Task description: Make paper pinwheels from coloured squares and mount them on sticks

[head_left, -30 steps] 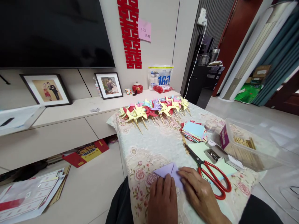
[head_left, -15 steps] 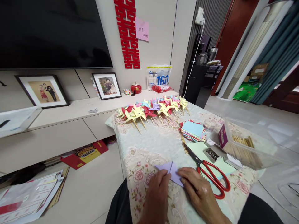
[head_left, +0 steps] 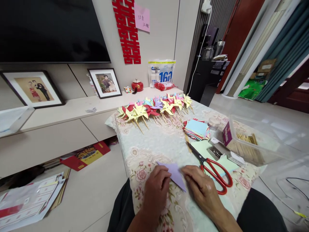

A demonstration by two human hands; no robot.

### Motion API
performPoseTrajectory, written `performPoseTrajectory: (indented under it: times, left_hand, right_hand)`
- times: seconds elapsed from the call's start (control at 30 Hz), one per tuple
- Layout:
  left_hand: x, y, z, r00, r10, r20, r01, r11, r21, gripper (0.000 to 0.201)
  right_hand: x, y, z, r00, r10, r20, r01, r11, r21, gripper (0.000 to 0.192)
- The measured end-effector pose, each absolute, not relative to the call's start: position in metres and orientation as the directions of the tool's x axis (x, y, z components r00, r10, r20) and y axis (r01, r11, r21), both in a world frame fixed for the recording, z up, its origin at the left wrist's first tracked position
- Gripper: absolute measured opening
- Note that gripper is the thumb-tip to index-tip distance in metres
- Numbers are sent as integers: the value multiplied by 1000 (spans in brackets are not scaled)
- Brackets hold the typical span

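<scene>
Evidently, purple paper (head_left: 176, 176) lies between left fingers (head_left: 165, 174) and right fingers (head_left: 189, 172).

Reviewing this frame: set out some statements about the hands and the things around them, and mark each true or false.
1. The left hand touches the purple paper. True.
2. The right hand holds the scissors. False: they lie beside it.
3. The top sheet of the stack is light blue. True.
4. The pinwheels are in the bin. False: they rest on the cloth; the bin holds sticks.
5. The red pot is beside the cube. True.
</scene>
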State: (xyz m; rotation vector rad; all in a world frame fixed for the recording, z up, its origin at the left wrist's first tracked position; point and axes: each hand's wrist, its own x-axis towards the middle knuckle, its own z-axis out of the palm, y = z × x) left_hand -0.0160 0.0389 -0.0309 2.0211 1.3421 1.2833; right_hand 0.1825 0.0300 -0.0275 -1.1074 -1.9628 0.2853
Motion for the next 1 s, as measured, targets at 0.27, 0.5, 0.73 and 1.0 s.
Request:
performPoseTrajectory:
  times: [0.27,0.5,0.73,1.0]
  left_hand:
    - [-24,43,-25,162,907,390,322,-422,848,17]
    - [-28,44,-22,298,900,319,241,-394,887,16]
    - [-26,37,-27,339,867,366,412,-486,771,25]
    - [-25,19,-28,301,829,470,648,-540,537,19]
  right_hand:
    - [182,31,-29,-347,789,507,629,597,-498,45]
    - [183,30,-25,-391,765,512,595,634,-493,39]
    - [182,27,-20,-422,757,500,571,650,-502,30]
    - [180,28,-18,-508,716,480,542,698,-468,27]
